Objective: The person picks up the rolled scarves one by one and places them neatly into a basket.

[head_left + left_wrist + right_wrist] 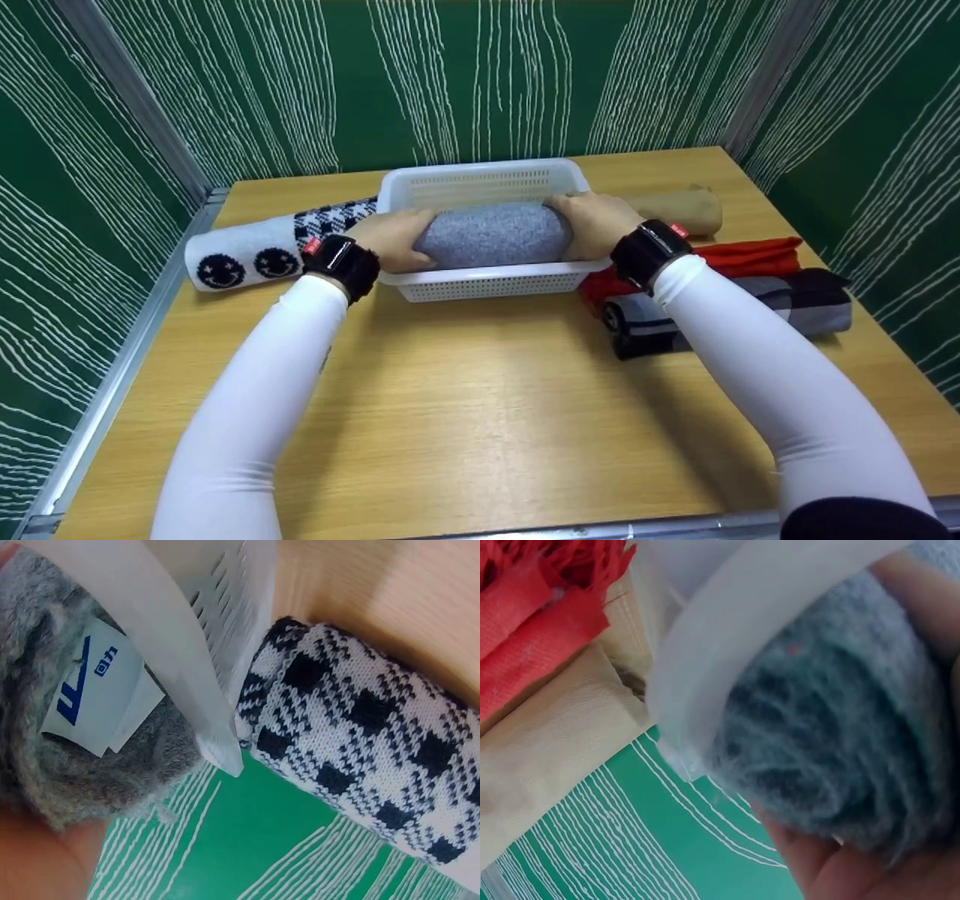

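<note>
A thick grey rolled scarf [491, 236] lies lengthwise over the front part of a white plastic basket [487, 274], within its rim. My left hand [396, 238] grips the roll's left end, thumb toward me. On the other end, my right hand [598, 225] holds with its fingers spread around the roll. In the left wrist view a white label [97, 690] with blue print shows on the scarf's end, close to the basket's rim [150, 607]. The spiral layers of the other end [817, 735] appear in the right wrist view.
Left of the basket lies a white and black knit roll [244, 251] with smiley faces and checks. On the right are a tan roll [679, 210], a red fringed scarf [754, 257] and a grey, black and white roll [814, 304]. Green panels [517, 82] enclose the wooden table [465, 420].
</note>
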Motion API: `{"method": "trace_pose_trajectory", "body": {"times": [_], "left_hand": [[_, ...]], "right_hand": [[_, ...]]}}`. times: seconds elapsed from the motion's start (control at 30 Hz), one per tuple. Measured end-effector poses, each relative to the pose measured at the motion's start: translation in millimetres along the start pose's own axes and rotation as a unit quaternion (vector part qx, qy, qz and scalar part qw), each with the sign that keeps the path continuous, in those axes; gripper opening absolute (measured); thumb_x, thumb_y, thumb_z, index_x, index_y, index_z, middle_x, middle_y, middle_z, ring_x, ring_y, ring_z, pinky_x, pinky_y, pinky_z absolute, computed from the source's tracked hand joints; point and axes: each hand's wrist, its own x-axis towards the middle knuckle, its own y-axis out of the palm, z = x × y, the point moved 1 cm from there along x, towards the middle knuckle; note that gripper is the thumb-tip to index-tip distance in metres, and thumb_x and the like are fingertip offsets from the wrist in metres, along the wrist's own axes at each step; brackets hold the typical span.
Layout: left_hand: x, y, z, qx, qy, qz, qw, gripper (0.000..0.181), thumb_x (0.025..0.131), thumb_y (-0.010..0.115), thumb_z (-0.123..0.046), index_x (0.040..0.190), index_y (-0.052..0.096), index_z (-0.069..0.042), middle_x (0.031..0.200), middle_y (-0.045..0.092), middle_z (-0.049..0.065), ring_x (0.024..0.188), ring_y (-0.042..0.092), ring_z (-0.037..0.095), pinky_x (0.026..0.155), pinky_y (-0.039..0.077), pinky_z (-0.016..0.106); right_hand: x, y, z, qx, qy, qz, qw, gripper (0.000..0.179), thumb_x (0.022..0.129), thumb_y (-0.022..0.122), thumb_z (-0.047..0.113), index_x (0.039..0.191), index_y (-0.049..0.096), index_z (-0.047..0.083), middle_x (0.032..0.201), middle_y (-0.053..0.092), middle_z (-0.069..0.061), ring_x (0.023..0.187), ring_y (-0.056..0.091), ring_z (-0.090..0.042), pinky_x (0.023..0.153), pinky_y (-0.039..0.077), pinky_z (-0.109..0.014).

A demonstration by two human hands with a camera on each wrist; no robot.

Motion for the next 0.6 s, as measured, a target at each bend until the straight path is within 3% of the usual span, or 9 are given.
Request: {"method": "trace_pose_trajectory", "body": {"times": [0.27, 0.6], "left_hand": [[-2.2, -1.9, -4.9, -0.03, -0.009, 0.026, 0.9992, 0.075, 0.096, 0.072, -0.023, 0.162, 0.04, -0.006, 0.163, 0.051, 0.019, 0.153, 0.048, 0.037, 0.13, 0.036, 0.055], [0.5, -0.1, -2.1, -0.06, -0.018, 0.034, 0.9974, 0.064, 0.093, 0.078, -0.023, 0.15, 0.053, -0.008, 0.15, 0.062, 0.017, 0.142, 0.057, 0.036, 0.124, 0.043, 0.056]], "right_hand": [[0.8, -0.7, 0.3, 0.016, 0.002, 0.045, 0.9989, 0.089, 0.08, 0.09, 0.016, 0.158, 0.05, 0.004, 0.146, 0.065, -0.027, 0.131, 0.065, -0.051, 0.114, 0.051, -0.066], [3.1, -3.0, -4.2, 0.05, -0.022, 0.099, 0.9936, 0.09, 0.079, 0.068, 0.001, 0.164, 0.037, 0.003, 0.156, 0.049, -0.03, 0.139, 0.054, -0.047, 0.123, 0.042, -0.063]]}}
